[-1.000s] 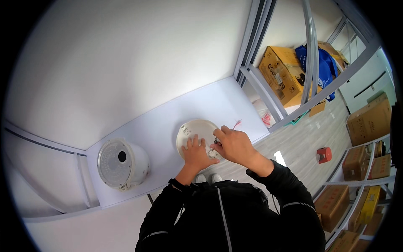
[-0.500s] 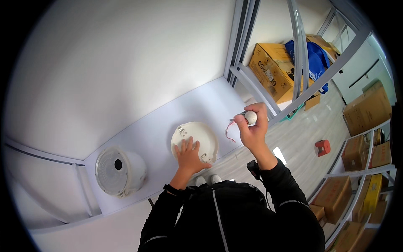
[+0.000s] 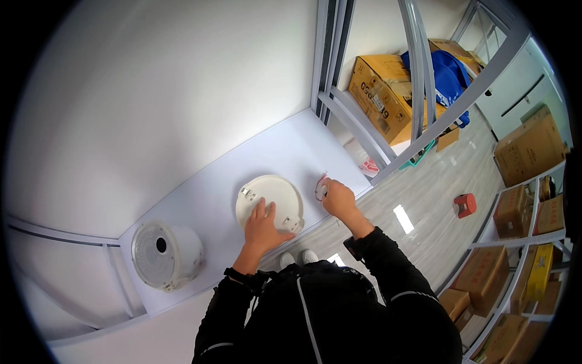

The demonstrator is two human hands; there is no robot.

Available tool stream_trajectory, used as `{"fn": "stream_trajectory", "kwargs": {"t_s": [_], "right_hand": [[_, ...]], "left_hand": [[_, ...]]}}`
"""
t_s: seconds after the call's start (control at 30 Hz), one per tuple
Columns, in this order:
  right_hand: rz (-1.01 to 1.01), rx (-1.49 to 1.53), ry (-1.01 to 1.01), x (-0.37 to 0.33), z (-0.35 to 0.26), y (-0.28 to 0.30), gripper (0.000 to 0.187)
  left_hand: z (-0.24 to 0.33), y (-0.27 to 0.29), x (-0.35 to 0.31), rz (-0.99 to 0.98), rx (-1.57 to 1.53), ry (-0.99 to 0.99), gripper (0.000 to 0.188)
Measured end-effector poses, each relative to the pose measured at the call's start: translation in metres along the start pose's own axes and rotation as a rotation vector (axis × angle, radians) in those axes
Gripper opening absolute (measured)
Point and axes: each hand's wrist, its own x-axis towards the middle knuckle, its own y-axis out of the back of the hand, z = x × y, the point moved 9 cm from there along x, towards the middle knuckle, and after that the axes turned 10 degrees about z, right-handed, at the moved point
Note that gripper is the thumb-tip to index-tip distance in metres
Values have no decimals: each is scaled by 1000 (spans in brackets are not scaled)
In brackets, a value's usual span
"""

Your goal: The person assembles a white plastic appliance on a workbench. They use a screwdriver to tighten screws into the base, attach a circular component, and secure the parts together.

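Observation:
On the white tabletop [image 3: 224, 176] lies a round cream-coloured lid-like disc [image 3: 282, 193] with small metal fittings near its rim. My left hand [image 3: 260, 229] rests on its near part, fingers spread. To the right of the disc, my right hand [image 3: 341, 202] is closed around a small round white part [image 3: 324, 190], mostly covered by the fingers. Thin red wires [image 3: 317, 184] trail from that part by the tabletop. Further left stands a whitish drum-shaped housing [image 3: 185, 255], its round face marked by a dark hole.
Grey metal frame posts [image 3: 357, 124] rise at the right end of the table. Beyond them are a yellow-brown carton [image 3: 373, 100] and a blue bag [image 3: 445, 79]. A red stool-like object [image 3: 465, 205] stands on the floor, near shelves of cardboard boxes [image 3: 483, 276].
My right hand has lowered toward the tabletop and moved left with the small white part, turning so its fingers now cover most of it. My left hand stays on the disc.

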Motion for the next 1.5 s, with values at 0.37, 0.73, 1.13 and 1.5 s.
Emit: {"fn": "stream_trajectory", "kwargs": {"t_s": [0.37,0.73,1.13,1.5], "right_hand": [[58,101,-58,2,14,-43,17],[51,92,-24,15,12,-38,16],[-41,299,94,-1,-44,1,19],[-378,142,604,-53,-104,-44,22]], "left_hand": [[1,4,5,-61,28,-112,122],[21,0,7,-47,41,-161,122],[17,-3,-1,36,-53,-64,121],[17,-8,-4,165,48,-91,117]]}}
